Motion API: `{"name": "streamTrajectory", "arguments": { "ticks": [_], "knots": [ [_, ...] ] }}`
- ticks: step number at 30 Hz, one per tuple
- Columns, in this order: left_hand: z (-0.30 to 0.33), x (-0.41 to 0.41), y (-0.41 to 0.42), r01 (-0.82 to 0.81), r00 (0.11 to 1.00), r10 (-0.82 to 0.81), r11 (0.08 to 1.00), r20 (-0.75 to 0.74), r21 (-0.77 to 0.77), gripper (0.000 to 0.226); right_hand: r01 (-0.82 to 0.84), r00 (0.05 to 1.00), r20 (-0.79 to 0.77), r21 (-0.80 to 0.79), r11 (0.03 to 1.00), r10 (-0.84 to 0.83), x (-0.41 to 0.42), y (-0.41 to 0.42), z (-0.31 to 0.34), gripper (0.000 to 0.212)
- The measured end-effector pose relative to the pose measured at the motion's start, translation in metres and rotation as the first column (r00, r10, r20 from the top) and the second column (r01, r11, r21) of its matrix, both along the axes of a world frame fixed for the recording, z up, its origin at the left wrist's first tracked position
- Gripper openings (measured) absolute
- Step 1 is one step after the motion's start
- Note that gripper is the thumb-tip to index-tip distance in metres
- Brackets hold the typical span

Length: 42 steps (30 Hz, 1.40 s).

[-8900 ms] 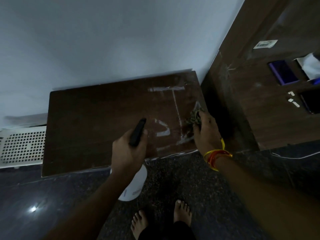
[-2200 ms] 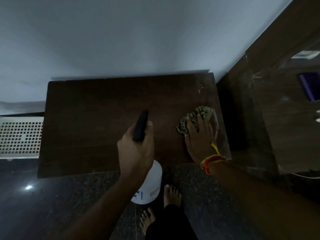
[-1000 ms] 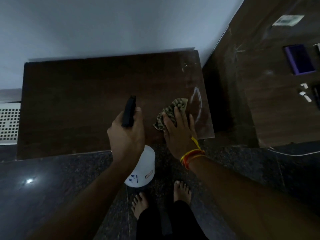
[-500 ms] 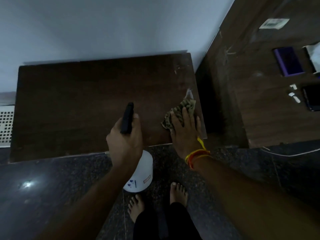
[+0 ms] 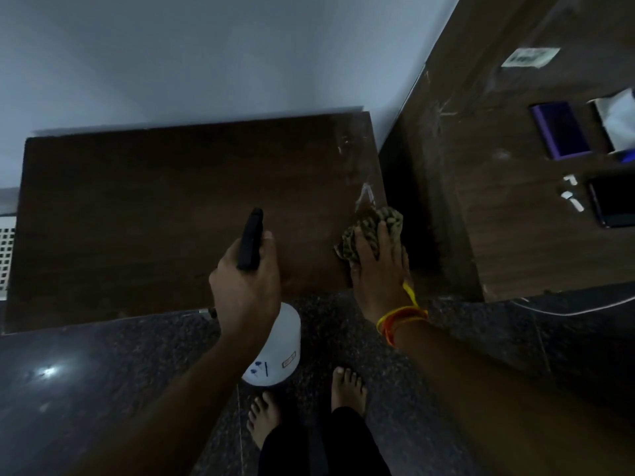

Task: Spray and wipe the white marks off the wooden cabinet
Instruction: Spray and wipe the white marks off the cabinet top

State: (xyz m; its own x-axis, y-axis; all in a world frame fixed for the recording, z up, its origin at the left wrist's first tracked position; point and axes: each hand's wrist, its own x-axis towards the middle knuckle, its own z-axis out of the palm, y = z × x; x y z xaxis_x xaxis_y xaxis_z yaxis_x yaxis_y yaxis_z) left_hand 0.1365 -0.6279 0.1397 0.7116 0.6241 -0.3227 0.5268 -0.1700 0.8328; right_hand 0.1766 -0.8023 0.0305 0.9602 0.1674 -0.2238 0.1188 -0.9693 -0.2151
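White marks [image 5: 365, 195]: a faint streak near the right edge of the wooden cabinet top [image 5: 154, 214], with fainter scuffs farther back by the rear right corner; the rest of the dark top appears clean. Patterned cloth [image 5: 374, 228]: bunched just below the streak, at the cabinet's right front edge, pressed flat under the right hand [image 5: 379, 266], whose fingers lie extended over it. Left hand [image 5: 245, 286]: wrapped around the black trigger head of the spray bottle [image 5: 275, 352], its white body hanging below the front edge, nozzle pointing over the top. Step in hand, as judged: wiping, nearly complete. The next move calls for pushing the cloth forward over the remaining streak, possibly after another spray. Surroundings: pale wall [image 5: 206, 56] behind; taller wooden unit [image 5: 515, 218] at right, bearing a purple phone [image 5: 560, 130]; dark speckled floor [image 5: 103, 389].
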Motion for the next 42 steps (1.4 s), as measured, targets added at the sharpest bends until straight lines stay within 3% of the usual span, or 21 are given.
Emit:
{"name": "streamTrajectory", "arguments": {
  "ticks": [6, 12, 20, 27, 42],
  "knots": [
    [0.006, 0.009, -0.011, 0.02, 1.0, -0.019, 0.999, 0.014, -0.048, 0.031, -0.025, 0.999, -0.046, 0.004, 1.0, 0.025, -0.002, -0.016, -0.012, 0.06],
    [0.003, 0.017, -0.016, 0.046, 0.999, -0.046, 0.998, 0.011, -0.038, 0.031, 0.041, 0.999, 0.021, 0.053, 0.998, -0.043, 0.033, -0.007, -0.009, 0.057],
    [0.007, 0.034, -0.024, 0.026, 0.999, -0.027, 0.998, -0.02, -0.052, 0.027, -0.017, 0.999, -0.031, 0.073, 0.997, 0.02, 0.016, -0.011, 0.001, 0.06],
    [0.011, 0.056, -0.023, 0.02, 1.0, -0.02, 0.999, -0.008, -0.04, 0.027, -0.016, 0.999, 0.053, 0.066, 0.998, 0.013, 0.073, 0.006, -0.009, 0.057],
    [0.01, 0.083, -0.016, 0.019, 1.0, -0.021, 0.996, -0.022, -0.083, 0.026, -0.047, 0.996, 0.077, 0.058, 0.997, 0.042, 0.124, 0.023, -0.008, 0.058]
  ]
}}
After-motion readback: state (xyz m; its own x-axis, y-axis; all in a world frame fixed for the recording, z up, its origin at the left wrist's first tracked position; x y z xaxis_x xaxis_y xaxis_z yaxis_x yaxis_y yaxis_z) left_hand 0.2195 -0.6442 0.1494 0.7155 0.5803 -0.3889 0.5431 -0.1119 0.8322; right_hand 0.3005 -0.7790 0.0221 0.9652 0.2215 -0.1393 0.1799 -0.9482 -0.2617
